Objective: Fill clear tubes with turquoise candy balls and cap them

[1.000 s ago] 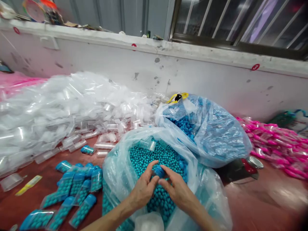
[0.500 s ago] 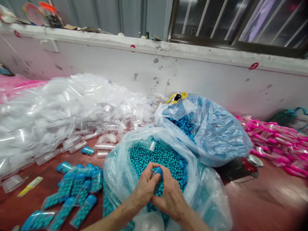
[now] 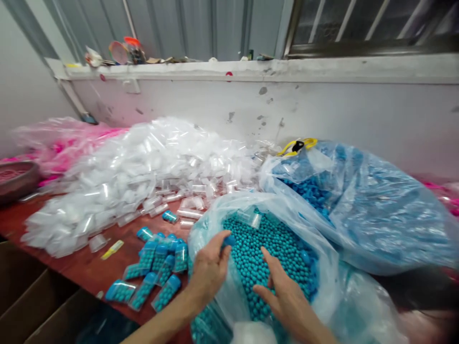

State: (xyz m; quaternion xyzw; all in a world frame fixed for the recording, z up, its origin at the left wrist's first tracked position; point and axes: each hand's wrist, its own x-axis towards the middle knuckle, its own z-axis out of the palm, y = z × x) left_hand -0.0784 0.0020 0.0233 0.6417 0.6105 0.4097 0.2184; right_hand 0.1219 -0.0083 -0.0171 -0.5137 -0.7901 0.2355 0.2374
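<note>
In my left hand (image 3: 210, 263) is a small tube with a blue cap (image 3: 228, 240); the fingers hide most of its body. That hand is at the left rim of a clear plastic bag (image 3: 328, 260) full of small teal balls (image 3: 256, 255). My right hand (image 3: 285, 294) hovers over the balls with thumb and fingers apart, holding nothing. A clear tube (image 3: 251, 219) lies on top of the balls. Left of the bag, several filled tubes with blue caps (image 3: 148, 260) lie in a loose group on the red table (image 3: 86, 255).
A large heap of clear tubes (image 3: 143, 162) fills the back left. Behind the ball bag sits a bluish bag (image 3: 390, 210) with blue caps (image 3: 310, 193). A yellow cutter (image 3: 113, 249), a bowl (image 3: 21, 179) and cardboard boxes (image 3: 36, 296) are at the left.
My hands have parted. The left has moved toward the bag's left rim with the tube, and the right has let go and opened. The view has swung left.
</note>
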